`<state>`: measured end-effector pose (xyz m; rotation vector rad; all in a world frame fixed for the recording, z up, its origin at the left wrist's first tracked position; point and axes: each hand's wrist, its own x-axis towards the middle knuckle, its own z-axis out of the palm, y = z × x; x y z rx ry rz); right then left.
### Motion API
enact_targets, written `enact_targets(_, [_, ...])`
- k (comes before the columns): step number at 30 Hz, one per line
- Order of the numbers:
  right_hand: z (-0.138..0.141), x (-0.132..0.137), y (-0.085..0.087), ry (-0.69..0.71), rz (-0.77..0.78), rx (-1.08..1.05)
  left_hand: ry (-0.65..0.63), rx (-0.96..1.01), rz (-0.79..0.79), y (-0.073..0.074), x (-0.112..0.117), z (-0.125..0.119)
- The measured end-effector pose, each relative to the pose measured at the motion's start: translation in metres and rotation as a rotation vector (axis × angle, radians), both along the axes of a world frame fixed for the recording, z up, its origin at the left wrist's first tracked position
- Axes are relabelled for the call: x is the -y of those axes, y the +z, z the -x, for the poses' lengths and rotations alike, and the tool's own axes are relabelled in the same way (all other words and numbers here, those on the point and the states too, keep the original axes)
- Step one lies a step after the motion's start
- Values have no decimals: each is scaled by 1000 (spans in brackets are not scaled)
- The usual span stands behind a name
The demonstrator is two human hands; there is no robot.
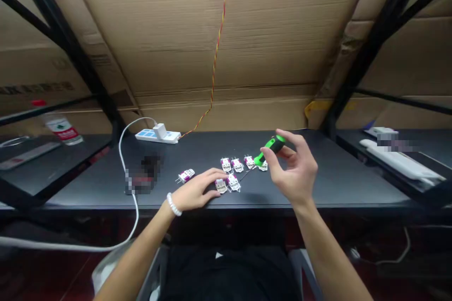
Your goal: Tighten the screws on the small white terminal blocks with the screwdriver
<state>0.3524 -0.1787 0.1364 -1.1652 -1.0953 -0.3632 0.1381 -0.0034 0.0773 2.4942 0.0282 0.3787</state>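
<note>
My right hand (295,167) grips a green and black screwdriver (269,148) by its handle, fingers closed round the upper end. The thin shaft slants down to the left, its tip close to a small white-and-purple plug piece with metal prongs (233,182). Beside that piece, a second plug piece (221,186) sits between the thumb and fingers of my left hand (197,190), which rests low on the table. Several similar pieces (237,165) form a row just behind. One more plug piece (186,175) lies apart, left of my left hand.
A white power strip (144,135) with a plugged-in adapter (160,130) stands at the back of the dark table (335,188). Its white cable (122,150) loops down the left side. A twisted red-yellow wire (213,73) hangs before the cardboard. Black frame posts (367,51) flank both sides.
</note>
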Motion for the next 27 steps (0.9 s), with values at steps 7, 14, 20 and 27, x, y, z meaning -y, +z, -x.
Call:
enact_targets(7, [0,1,1,7,-4,-9,93,-22,-84,19,-9,22])
enact_targets(14, [2,-2,-2,22,-26,-29,251,-136,-97,27,-56,87])
enact_targets(20, [3,-3,-4,27,1,-3,280,-114,-19,15,-54,80])
enact_targets(27, [2,-3,-5,34,-16,-1,195,-30,-44,15,-34,57])
